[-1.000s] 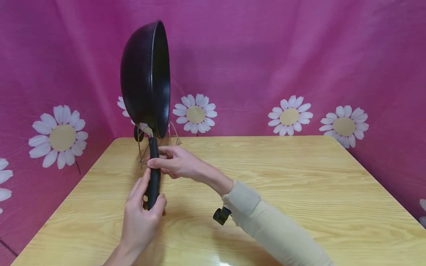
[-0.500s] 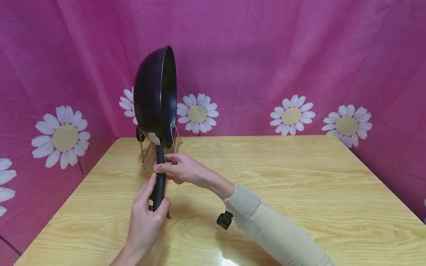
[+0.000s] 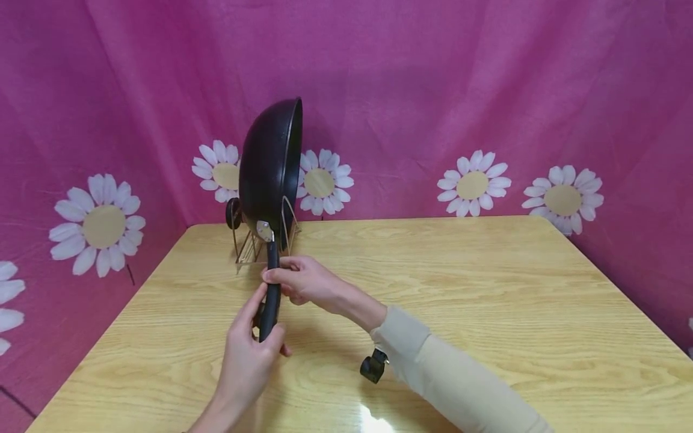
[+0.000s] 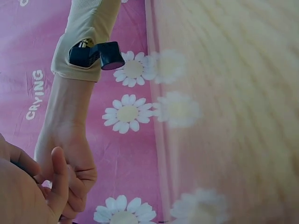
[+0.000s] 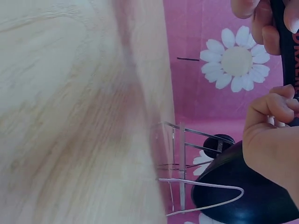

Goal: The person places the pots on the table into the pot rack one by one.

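Closest to the camera, the left hand [image 3: 246, 361] was wrapped round the lower end of the black pan handle [image 3: 269, 300], thumb up along its side; in the left wrist view you only got the edge of that hand [image 4: 23, 191] with the other one just beyond it. A bit further out, the right hand [image 3: 300, 281] had its fingers curled over the upper part of the same handle, so both hands were gripping it, one just above the other; a beige sleeve [image 3: 460, 385] covered the right forearm, with a small black camera [image 3: 373, 367] strapped at the wrist. The frying pan [image 3: 271, 168] stood on edge above the wooden table [image 3: 487, 288], handle pointing down toward the person, dark underside facing left. Right behind it, at the far left of the table, sat a wire rack [image 3: 254, 246]; the right wrist view showed the pan's bowl [image 5: 233, 186] against the rack's wire loops [image 5: 196, 186], though I couldn't tell if it actually touched. Behind everything hung a pink cloth [image 3: 433, 90] with white daisies.
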`<state>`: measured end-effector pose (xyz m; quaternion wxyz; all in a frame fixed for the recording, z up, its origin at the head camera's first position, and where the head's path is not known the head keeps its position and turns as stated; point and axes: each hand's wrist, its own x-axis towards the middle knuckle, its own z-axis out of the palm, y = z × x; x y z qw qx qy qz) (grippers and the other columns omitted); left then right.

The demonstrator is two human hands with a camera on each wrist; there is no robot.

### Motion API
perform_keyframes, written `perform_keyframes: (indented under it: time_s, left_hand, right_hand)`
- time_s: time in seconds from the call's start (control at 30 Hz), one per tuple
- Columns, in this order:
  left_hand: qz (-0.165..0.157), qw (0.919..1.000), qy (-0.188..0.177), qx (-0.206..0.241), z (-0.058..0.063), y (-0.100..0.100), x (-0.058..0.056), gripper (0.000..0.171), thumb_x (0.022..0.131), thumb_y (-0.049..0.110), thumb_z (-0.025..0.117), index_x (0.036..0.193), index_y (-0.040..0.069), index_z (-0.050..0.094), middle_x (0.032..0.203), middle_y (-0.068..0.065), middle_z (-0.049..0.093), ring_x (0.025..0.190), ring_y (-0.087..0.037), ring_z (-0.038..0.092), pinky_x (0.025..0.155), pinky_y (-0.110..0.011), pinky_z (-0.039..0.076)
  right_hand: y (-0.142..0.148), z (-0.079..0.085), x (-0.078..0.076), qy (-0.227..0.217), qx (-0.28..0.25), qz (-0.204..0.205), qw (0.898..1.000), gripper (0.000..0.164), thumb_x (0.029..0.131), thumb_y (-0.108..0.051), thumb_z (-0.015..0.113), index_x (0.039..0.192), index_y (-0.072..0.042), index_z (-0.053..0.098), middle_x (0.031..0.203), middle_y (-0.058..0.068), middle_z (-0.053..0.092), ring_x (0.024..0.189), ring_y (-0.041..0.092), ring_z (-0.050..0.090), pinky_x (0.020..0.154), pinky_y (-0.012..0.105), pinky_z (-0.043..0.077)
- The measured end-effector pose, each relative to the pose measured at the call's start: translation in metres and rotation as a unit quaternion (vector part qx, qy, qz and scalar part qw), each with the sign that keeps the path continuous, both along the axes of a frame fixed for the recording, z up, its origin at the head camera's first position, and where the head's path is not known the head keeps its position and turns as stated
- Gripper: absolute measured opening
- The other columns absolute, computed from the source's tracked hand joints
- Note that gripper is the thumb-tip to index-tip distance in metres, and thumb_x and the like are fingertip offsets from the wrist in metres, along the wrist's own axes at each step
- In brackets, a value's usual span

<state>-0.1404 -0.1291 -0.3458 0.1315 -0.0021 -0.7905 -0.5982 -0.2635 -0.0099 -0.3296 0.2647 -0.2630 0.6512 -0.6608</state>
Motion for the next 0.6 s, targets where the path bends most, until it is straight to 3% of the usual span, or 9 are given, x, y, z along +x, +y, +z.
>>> perform_keyframes:
  time_s: [0.17,0.4,0.6]
  left_hand:
    - [-0.019,0.9991,-0.038,0.007,0.000,0.001,-0.001,0.075,0.087,-0.004,0.058,0.155,0.008,0.031,0.097,-0.015,0.053,0.054,-0.018,0.065,0.051,-0.028,0.050]
    - [-0.050,0.9970,-0.053,0.026,-0.002,0.001,-0.001,0.073,0.087,-0.004,0.059,0.153,0.009,0.030,0.101,-0.014,0.047,0.054,-0.023,0.063,0.052,-0.032,0.055]
    - [-0.102,0.9925,-0.068,0.002,0.003,0.002,-0.003,0.071,0.088,-0.001,0.063,0.148,0.009,0.027,0.107,-0.016,0.046,0.073,-0.023,0.055,0.052,-0.036,0.058]
  right_hand:
    - [0.004,-0.002,0.000,-0.021,0.010,-0.006,1.000,0.012,0.097,-0.020,0.059,0.090,-0.009,0.059,0.058,-0.005,0.041,0.049,0.007,0.029,0.047,0.021,0.021]
    - [0.008,-0.005,0.001,-0.030,0.022,0.004,0.999,0.013,0.096,-0.020,0.060,0.088,-0.009,0.059,0.056,-0.006,0.039,0.050,0.008,0.029,0.047,0.021,0.021]
    - [0.015,-0.006,0.001,-0.017,0.053,-0.012,0.998,0.015,0.096,-0.023,0.059,0.091,-0.009,0.060,0.056,-0.005,0.037,0.049,0.009,0.029,0.048,0.023,0.020]
